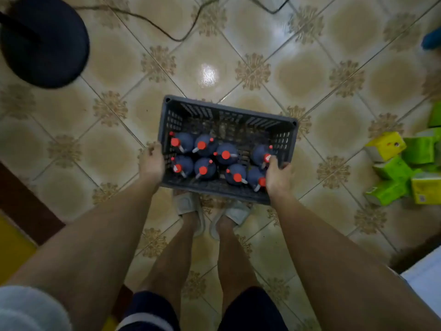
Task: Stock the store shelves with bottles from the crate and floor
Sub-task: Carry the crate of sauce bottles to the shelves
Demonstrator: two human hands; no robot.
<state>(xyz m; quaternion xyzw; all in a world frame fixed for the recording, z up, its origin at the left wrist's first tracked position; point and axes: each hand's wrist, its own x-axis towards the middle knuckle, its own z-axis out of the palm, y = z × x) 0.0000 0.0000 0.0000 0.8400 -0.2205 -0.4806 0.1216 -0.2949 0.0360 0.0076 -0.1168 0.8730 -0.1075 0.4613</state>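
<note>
A grey slatted plastic crate (229, 113) is seen from above, over the tiled floor just in front of my feet. Several dark bottles with red caps (205, 145) stand upright in its near half; the far half holds none. My left hand (152, 163) grips the crate's left wall near the front corner. My right hand (278, 175) grips the right wall, thumb inside next to a bottle cap. No shelf is in view.
A round dark stool seat (45, 41) stands at the far left, with a cable (167, 32) trailing across the tiles behind it. Green and yellow cartons (405, 166) lie heaped at the right. A white surface edge (424, 287) sits at the near right.
</note>
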